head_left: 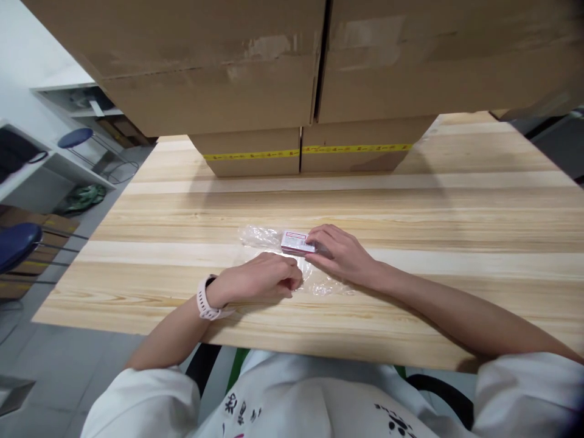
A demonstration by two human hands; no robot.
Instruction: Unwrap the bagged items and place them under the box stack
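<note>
A small white box with red print (294,240) is held at its right end by my right hand (340,254), thumb in front and fingers over the top. Clear crinkled plastic wrap (262,235) lies behind and left of the box, and more of it spreads on the table below my right hand. My left hand (267,275) is closed, its fingers curled in at the near edge of the wrap, just in front of the box. What those fingers grip, if anything, is hidden. A pale watch band circles my left wrist.
Large cardboard boxes (219,73) are stacked at the back of the wooden table (137,267), the upper ones overhanging toward me. Yellow tape (255,154) runs across the lower boxes. Blue stools (18,243) and shelves stand off to the left.
</note>
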